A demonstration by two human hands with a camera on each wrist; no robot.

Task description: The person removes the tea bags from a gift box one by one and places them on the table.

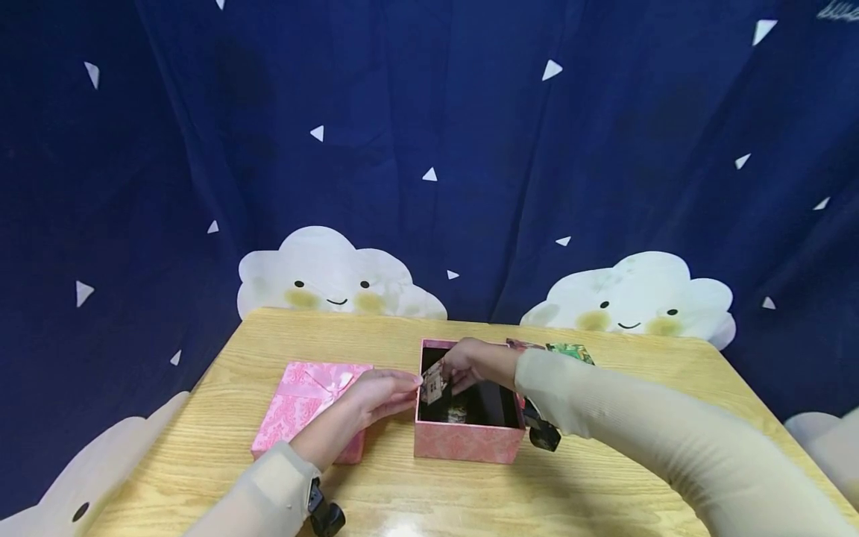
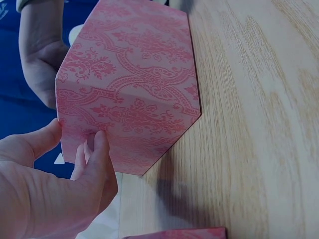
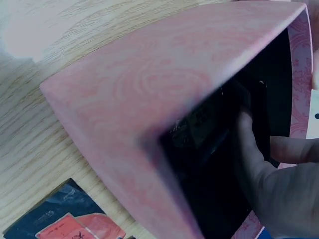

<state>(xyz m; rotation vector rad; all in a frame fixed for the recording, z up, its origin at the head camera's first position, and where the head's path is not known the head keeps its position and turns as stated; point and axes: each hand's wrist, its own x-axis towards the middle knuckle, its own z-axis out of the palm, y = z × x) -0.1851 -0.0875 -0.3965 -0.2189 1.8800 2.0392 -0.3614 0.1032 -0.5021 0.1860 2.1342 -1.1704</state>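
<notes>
An open pink patterned box point(image 1: 470, 444) with a dark inside stands on the table. My left hand point(image 1: 389, 393) holds its left wall, thumb at the rim and fingers bent against the outside point(image 2: 127, 119). Reaching down into the box, my right hand point(image 1: 467, 363) pinches a flat printed packet point(image 1: 432, 385) near the left inner wall. The right wrist view shows the thumb point(image 3: 249, 144) on the packet's dark edge, with much of the packet in shadow. Another small printed item point(image 1: 458, 415) shows at the bottom of the box.
The pink lid point(image 1: 298, 403) with a ribbon bow lies left of the box, under my left forearm. Behind the right forearm are a green printed packet point(image 1: 570, 352) and a dark red one point(image 1: 523, 344). A blue curtain point(image 1: 429, 112) hangs past the wooden table point(image 1: 396, 500).
</notes>
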